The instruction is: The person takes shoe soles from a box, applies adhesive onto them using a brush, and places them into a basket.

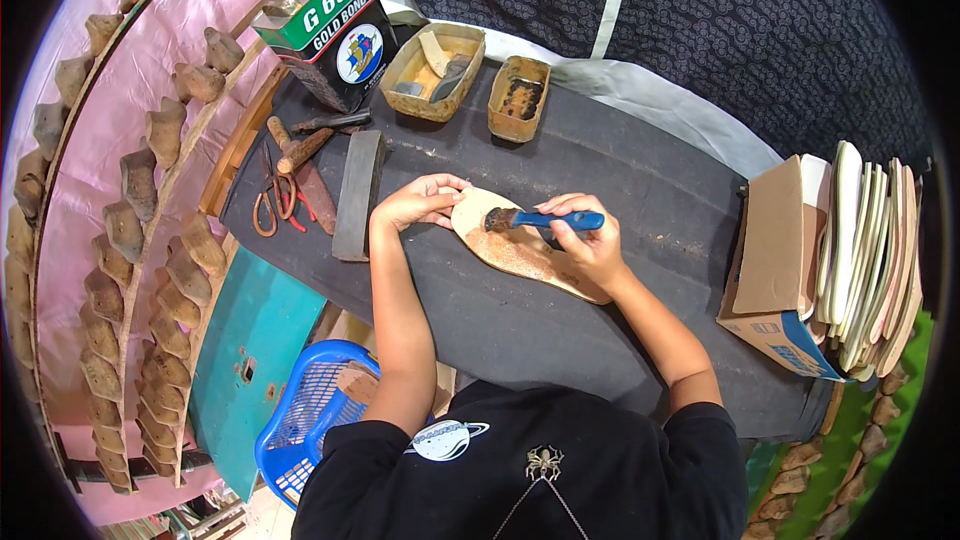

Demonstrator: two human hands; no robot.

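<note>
A pale, sole-shaped insole (520, 252) lies slantwise on the dark work table, with a brownish wet-looking coat over part of its face. My left hand (424, 202) pinches its far left end between thumb and fingers. In my right hand (590, 238) is a blue-handled brush (560, 221), gripped around the handle. Its dark bristles touch the insole near the left end. The insole's other end passes beneath my right hand, which partly hides it.
Left of my left arm lie a grey block (358, 195), scissors (272, 198) and a hammer (303, 152). Behind stand a large metal can (335, 35) and two cut-down tubs (432, 108) (518, 98). A cardboard box (770, 250) of soles (865, 260) stands right. Shoe lasts (140, 180) line left racks.
</note>
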